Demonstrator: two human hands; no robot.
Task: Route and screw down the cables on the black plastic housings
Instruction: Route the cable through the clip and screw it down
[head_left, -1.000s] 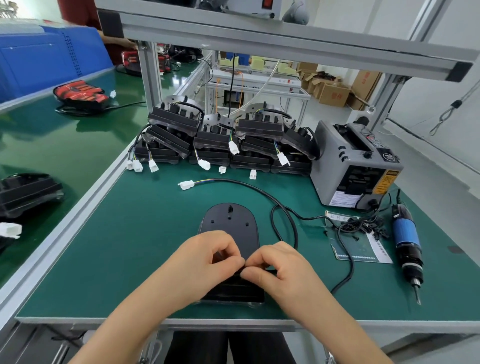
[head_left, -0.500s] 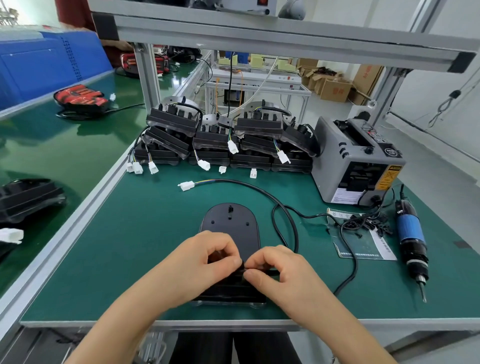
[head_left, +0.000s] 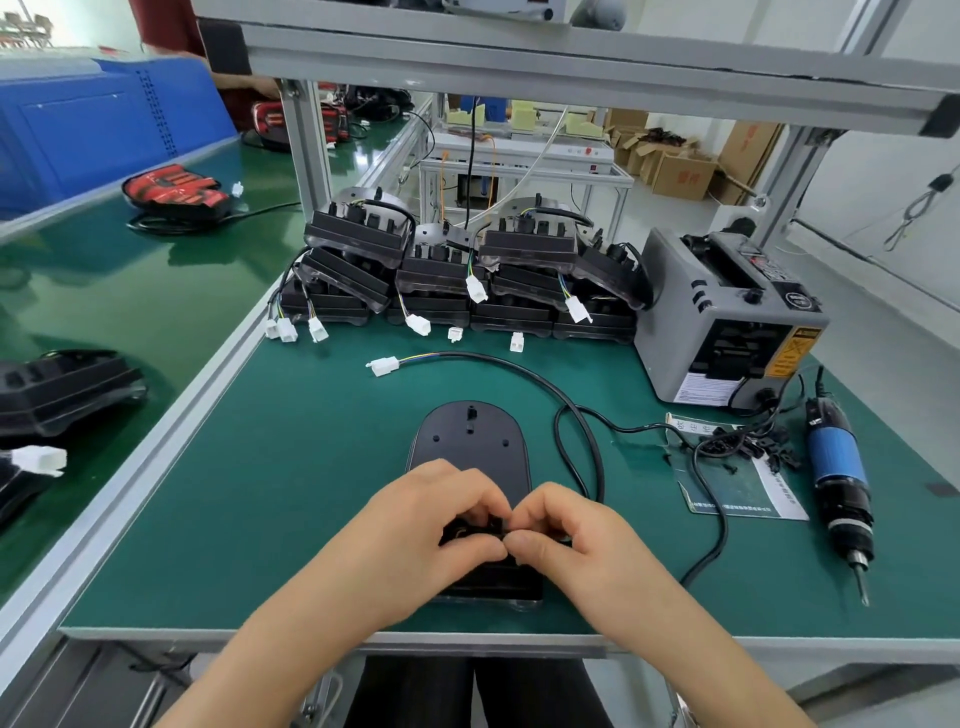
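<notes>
Pinching a small black part (head_left: 474, 523) with curled fingers, left hand (head_left: 431, 525) and right hand (head_left: 569, 538) meet over a black plastic housing (head_left: 470, 441).

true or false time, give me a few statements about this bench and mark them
1. The left hand and right hand pinch the cable at the near end of the housing. True.
2. The electric screwdriver is in the right hand. False: it lies on the mat, to the right.
3. The cable's white plug lies on the mat beyond the housing. True.
4. The tape dispenser stands left of the stacked housings. False: it stands to their right.
</notes>
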